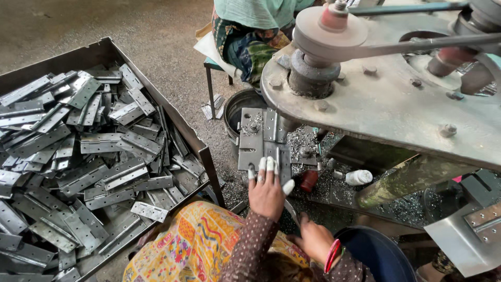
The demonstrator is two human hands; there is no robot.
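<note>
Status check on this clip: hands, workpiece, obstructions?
Left hand flat, fingers spread on open hinge under the machine. Right hand low near blue bucket, grip unclear. Metal shavings around the hinge; hinge crate at left.

Flat grey steel hinge plates [263, 141]: dull, galvanised sheen. Heavy round-edged cast metal machine table [386, 104]: rough, grimy. Yellow patterned cloth garment [198, 245]: matt, printed.

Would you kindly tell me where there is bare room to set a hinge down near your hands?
Bare floor lies between the hinge bin and the stool. Crowded: the bin, and the shavings-covered machine bed beside the left hand.
</note>
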